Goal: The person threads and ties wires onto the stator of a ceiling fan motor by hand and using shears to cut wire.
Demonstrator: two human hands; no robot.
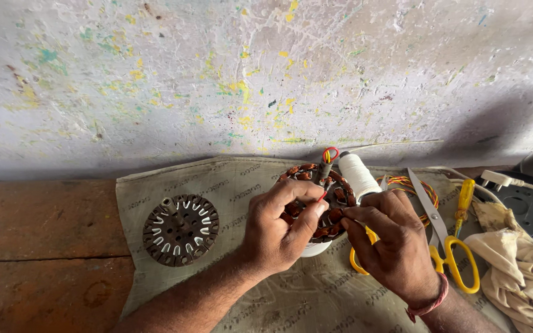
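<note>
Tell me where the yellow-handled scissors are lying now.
The yellow-handled scissors lie on the cloth mat at the right, beside the right hand, next to a yellow screwdriver.

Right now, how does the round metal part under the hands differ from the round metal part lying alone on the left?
The wound stator carries copper coils and coloured wires; the bare stator shows only empty slots. The left hand and right hand both touch the wound stator, while the bare stator lies untouched. The wound stator sits raised on a white base; the bare stator lies flat on the cloth. Both are round and slotted.
</note>
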